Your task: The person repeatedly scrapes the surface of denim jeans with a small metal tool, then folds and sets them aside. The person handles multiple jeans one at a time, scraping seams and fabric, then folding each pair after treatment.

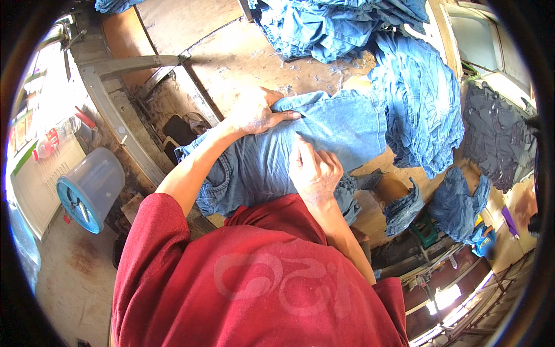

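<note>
A pair of blue denim trousers (352, 124) lies across the work surface in front of me, its waistband end to the left and a leg hem to the right. My left hand (257, 113) grips the far edge of the cloth, thumb on top and fingers curled behind. Over the near part of the denim, my right hand (316, 172) is closed, with its fingertips close together at the fabric. Whatever those fingers pinch is too small or hidden to make out.
Heaped light-blue denim (419, 98) adjoins the trousers on the right, with another denim pile (341, 26) at the far side. Dark folded cloth (500, 136) lies far right. A translucent blue-rimmed bucket (98, 185) and a plastic bottle (58, 136) are at left. Thread scraps litter the board.
</note>
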`<state>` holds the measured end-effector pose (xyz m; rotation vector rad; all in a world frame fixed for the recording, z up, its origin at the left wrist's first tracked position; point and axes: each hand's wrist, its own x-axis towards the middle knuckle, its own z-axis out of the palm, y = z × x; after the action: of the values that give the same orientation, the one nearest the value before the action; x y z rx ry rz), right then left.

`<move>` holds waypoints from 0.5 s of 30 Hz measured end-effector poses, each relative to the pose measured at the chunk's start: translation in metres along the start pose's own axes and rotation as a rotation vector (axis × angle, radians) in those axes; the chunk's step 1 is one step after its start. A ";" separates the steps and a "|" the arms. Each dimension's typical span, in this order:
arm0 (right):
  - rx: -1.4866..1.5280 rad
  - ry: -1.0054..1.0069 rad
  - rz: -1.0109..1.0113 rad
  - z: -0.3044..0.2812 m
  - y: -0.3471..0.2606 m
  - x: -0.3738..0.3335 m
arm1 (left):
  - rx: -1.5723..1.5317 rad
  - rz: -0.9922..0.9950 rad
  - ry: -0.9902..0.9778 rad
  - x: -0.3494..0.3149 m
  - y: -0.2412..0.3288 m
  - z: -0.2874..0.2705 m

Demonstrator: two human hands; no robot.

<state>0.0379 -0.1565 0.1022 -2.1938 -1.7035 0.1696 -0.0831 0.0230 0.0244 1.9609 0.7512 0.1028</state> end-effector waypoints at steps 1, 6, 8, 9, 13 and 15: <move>0.000 -0.012 -0.009 -0.001 0.000 -0.002 | -0.008 0.004 -0.001 0.000 0.000 0.000; -0.007 -0.071 -0.007 -0.020 -0.002 -0.022 | 0.047 0.005 0.000 0.000 0.000 0.000; 0.007 -0.087 -0.025 -0.031 -0.004 -0.033 | 0.039 0.002 -0.009 0.000 0.001 -0.001; 0.022 -0.052 -0.040 -0.034 -0.004 -0.035 | 0.050 0.002 -0.010 0.000 0.002 -0.002; 0.125 0.003 0.022 -0.025 0.001 -0.029 | 0.037 0.007 0.014 -0.001 0.006 -0.002; 0.101 0.030 -0.010 -0.011 0.007 -0.017 | 0.035 -0.028 -0.005 -0.001 0.007 -0.002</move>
<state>0.0429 -0.1763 0.1080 -2.1045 -1.6525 0.2135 -0.0814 0.0219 0.0320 1.9821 0.7814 0.0681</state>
